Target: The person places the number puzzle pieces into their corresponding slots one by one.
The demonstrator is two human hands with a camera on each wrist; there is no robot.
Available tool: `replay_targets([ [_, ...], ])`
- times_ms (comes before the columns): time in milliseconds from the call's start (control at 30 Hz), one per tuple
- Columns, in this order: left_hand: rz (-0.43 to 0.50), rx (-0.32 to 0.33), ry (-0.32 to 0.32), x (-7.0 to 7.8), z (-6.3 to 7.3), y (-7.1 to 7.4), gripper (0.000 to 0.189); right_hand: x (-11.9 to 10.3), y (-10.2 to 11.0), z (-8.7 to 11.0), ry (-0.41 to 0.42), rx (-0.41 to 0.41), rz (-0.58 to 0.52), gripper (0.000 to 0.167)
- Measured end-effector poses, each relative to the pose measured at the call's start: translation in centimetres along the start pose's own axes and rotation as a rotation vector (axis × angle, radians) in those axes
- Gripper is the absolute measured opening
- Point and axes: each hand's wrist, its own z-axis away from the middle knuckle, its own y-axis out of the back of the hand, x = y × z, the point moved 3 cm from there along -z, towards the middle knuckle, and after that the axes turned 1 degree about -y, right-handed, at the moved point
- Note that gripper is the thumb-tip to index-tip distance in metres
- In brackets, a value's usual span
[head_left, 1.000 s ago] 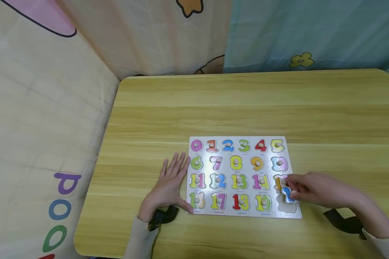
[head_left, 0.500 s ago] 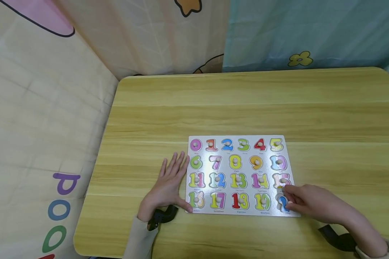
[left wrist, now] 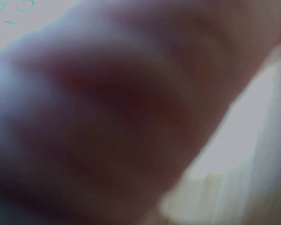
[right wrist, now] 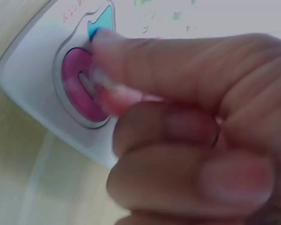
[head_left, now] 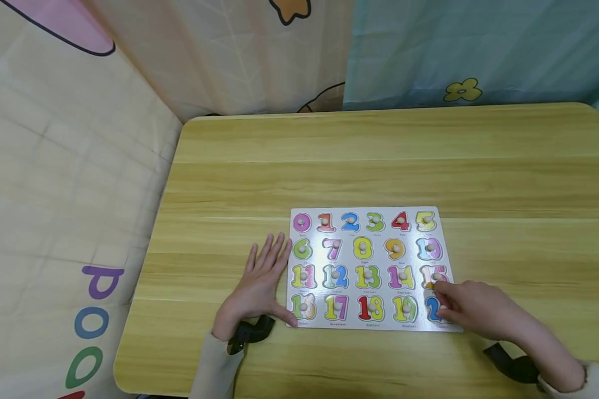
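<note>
A white number puzzle board (head_left: 411, 249) lies on the table with colourful knobbed number pieces in its slots. In its lower right corner sits the 20 piece (head_left: 433, 309), with a blue 2 and a pink 0 (right wrist: 75, 84). My right hand (head_left: 471, 310) pinches this piece between thumb and forefinger at its middle, the other fingers curled in. The fingers hide the knob and part of the 2. Along the board's left edge, my left hand (head_left: 257, 291) rests with fingers spread, fingertips and thumb at the edge. The left wrist view is a blur of skin.
The wooden table (head_left: 299, 166) extends behind the board and to both sides. A printed cloth (head_left: 219, 61) hangs beyond its far edge, and another covers the left side. Dark straps (head_left: 511, 363) sit at both wrists.
My right hand has brought the 20 piece from a tilted position above the lower right slot down into it, where it now lies flat. The left hand has stayed in place.
</note>
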Motion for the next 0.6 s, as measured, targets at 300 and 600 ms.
replay_targets([
  [300,0.008,-0.002,-0.001,0.05,-0.07,0.00,0.152,0.09,-0.04,-0.04,-0.015,-0.014,-0.026,0.028],
  [600,0.017,0.006,-0.011,0.03,0.12,0.04,0.151,-0.16,-0.29,0.18,-0.057,-0.021,-0.008,0.028],
])
